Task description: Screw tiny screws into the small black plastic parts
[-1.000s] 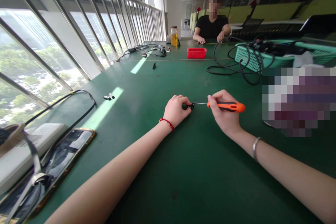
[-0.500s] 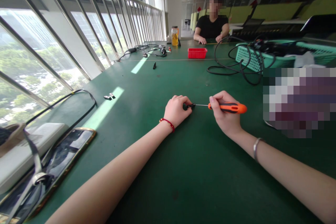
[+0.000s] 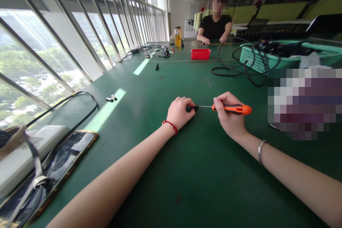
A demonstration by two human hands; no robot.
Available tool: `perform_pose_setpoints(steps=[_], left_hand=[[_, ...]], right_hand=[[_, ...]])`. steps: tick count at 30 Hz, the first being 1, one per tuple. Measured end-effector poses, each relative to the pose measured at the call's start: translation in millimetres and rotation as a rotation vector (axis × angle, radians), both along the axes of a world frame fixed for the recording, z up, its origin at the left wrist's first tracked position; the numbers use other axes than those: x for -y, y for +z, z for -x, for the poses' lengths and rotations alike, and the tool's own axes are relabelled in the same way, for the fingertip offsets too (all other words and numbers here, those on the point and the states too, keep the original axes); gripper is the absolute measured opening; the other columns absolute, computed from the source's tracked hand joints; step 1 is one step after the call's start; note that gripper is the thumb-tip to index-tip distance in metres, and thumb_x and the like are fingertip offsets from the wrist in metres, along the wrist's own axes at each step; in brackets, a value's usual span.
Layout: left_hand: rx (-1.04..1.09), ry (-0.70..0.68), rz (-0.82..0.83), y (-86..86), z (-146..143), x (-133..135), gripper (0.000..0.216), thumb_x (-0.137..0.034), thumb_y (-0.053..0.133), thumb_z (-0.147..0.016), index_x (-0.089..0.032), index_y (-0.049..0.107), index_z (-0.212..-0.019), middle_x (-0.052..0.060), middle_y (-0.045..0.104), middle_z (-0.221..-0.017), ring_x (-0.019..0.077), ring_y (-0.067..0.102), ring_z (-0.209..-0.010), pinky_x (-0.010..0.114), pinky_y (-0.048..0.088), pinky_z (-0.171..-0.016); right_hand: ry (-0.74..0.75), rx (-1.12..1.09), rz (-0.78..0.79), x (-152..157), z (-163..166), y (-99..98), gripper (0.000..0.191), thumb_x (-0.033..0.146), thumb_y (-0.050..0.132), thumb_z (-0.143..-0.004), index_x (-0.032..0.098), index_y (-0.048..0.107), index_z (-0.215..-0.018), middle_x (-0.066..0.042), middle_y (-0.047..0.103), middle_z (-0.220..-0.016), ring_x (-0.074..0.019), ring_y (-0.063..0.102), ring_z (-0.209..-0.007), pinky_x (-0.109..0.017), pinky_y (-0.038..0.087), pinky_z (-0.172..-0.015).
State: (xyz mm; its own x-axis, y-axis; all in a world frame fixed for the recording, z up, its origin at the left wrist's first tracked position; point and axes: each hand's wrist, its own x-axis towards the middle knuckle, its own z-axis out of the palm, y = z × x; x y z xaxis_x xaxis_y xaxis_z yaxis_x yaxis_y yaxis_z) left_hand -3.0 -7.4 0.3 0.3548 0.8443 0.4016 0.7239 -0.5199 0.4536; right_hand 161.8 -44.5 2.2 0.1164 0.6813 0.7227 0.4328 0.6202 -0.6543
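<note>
My left hand (image 3: 181, 113) is closed on a small black part (image 3: 192, 108), pinched between thumb and fingers just above or on the green table (image 3: 160, 171). Most of that part is covered by the fingers. A screwdriver (image 3: 235, 109) with an orange and black handle lies in my right hand (image 3: 230, 117), gripped near the front of the handle. Its thin metal shaft points left, level, and the tip meets the right end of the black part. Whether a screw sits there is too small to tell.
Left of my arms lie a phone (image 3: 72, 153), a white box (image 3: 32, 153), a strap and small black pieces (image 3: 111, 98). Farther off stand a red tray (image 3: 200, 54), a jar (image 3: 177, 37) and a green basket (image 3: 252, 58) with cables. A person (image 3: 216, 26) sits opposite.
</note>
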Motion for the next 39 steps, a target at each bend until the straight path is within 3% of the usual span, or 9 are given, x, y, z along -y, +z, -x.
perform_pose_setpoints(steps=[3,7,10,14,17,23,29,35,39], left_hand=[[-0.004,0.004,-0.004,-0.6,0.2,0.0,0.01,-0.018,0.056,-0.072,-0.021,0.065,-0.075,0.001,0.067,-0.085,0.0201,0.055,-0.087,0.033,0.047,-0.079],[-0.011,0.009,-0.008,-0.9,0.1,-0.2,0.009,-0.018,0.057,-0.072,-0.021,0.065,-0.075,0.001,0.067,-0.085,0.0202,0.055,-0.087,0.032,0.047,-0.078],[-0.02,0.008,-0.018,-0.6,-0.3,-0.1,0.009,-0.018,0.057,-0.072,-0.021,0.065,-0.075,0.001,0.066,-0.085,0.02,0.055,-0.086,0.032,0.047,-0.077],[-0.037,0.009,-0.04,-0.3,-0.8,0.7,0.009,-0.018,0.056,-0.072,-0.021,0.064,-0.075,0.002,0.065,-0.084,0.0197,0.055,-0.084,0.032,0.047,-0.078],[-0.037,0.018,-0.031,-0.2,-0.8,1.0,0.009,-0.017,0.056,-0.072,-0.02,0.064,-0.075,0.002,0.064,-0.084,0.0197,0.056,-0.085,0.032,0.047,-0.078],[-0.032,0.033,-0.022,0.2,-0.9,0.5,0.008,-0.016,0.057,-0.071,-0.02,0.063,-0.074,0.002,0.063,-0.083,0.0199,0.056,-0.085,0.032,0.047,-0.077],[-0.037,0.021,-0.039,0.2,-1.4,-0.5,0.008,-0.014,0.056,-0.071,-0.019,0.062,-0.073,0.003,0.062,-0.082,0.0201,0.056,-0.084,0.032,0.047,-0.076],[-0.029,0.033,-0.027,-0.7,-0.8,-0.3,0.007,-0.014,0.056,-0.07,-0.019,0.061,-0.072,0.004,0.062,-0.083,0.0203,0.056,-0.085,0.032,0.048,-0.077],[-0.023,0.034,-0.03,-0.9,-0.9,-0.4,0.007,-0.014,0.056,-0.07,-0.019,0.061,-0.071,0.004,0.062,-0.082,0.0202,0.055,-0.084,0.032,0.047,-0.077]], right_hand=[[0.009,-0.05,0.011,-1.9,1.3,-0.2,0.015,0.027,0.06,-0.08,0.023,0.046,-0.079,0.007,0.046,-0.055,-0.0114,0.05,-0.051,-0.026,0.04,-0.052],[-0.039,-0.129,-0.085,-7.2,1.9,-1.4,0.034,0.022,0.067,-0.071,0.024,0.043,-0.094,0.003,0.049,-0.074,-0.0131,0.053,-0.06,-0.03,0.046,-0.057],[-0.05,-0.142,-0.123,-9.2,0.1,-3.0,0.025,0.024,0.062,-0.077,0.024,0.044,-0.094,0.001,0.048,-0.077,-0.0129,0.051,-0.061,-0.03,0.046,-0.059],[-0.061,-0.095,-0.084,-6.0,-1.3,-2.4,0.01,0.029,0.055,-0.083,0.024,0.046,-0.084,0.002,0.048,-0.069,-0.0107,0.043,-0.05,-0.028,0.04,-0.051],[-0.079,-0.053,-0.061,-3.8,0.2,-1.1,0.012,0.027,0.059,-0.081,0.023,0.048,-0.078,0.001,0.049,-0.072,-0.0117,0.047,-0.054,-0.028,0.04,-0.051],[0.009,-0.14,-0.087,-6.8,1.4,-2.4,0.031,0.019,0.062,-0.075,0.025,0.041,-0.097,0.004,0.046,-0.069,-0.0147,0.052,-0.06,-0.03,0.044,-0.056],[-0.023,-0.025,0.076,-1.3,0.5,2.1,0.013,0.028,0.058,-0.081,0.023,0.047,-0.078,0.008,0.043,-0.051,-0.0108,0.047,-0.044,-0.027,0.038,-0.049],[0.028,-0.11,-0.014,-6.0,1.9,0.3,0.033,0.017,0.066,-0.071,0.024,0.045,-0.095,0.007,0.046,-0.062,-0.012,0.047,-0.049,-0.028,0.04,-0.051],[0.048,-0.129,-0.002,-7.4,1.4,-1.8,0.021,0.021,0.058,-0.079,0.024,0.044,-0.094,0.006,0.045,-0.063,-0.0108,0.044,-0.049,-0.029,0.04,-0.052]])
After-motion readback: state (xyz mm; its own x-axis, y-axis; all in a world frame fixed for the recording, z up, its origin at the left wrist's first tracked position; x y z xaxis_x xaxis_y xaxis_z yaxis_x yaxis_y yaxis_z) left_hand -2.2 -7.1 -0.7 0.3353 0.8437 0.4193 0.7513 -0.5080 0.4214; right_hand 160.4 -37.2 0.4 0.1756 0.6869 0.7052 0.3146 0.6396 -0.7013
